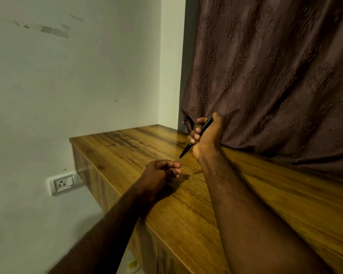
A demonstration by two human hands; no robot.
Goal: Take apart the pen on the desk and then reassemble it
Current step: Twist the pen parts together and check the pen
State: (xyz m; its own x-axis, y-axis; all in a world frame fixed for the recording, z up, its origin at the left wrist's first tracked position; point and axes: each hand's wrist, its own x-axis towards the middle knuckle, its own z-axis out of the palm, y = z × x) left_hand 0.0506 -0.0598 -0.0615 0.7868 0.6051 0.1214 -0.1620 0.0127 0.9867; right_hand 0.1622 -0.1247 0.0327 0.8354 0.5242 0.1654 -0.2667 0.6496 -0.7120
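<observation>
Left hand (160, 171): I see fingers curled inward, forearm low; contents unclear.
Right hand (207, 136): raised, fingers wrapped round the pen (187, 148).

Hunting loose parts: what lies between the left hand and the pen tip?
Only bare desk shows between the left hand and the pen tip, in the head view.

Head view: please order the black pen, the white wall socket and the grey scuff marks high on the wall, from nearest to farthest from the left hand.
1. Black pen, in the right hand, its tip just beyond the left hand.
2. White wall socket, lower left on the wall.
3. Grey scuff marks, upper left, far up.
</observation>
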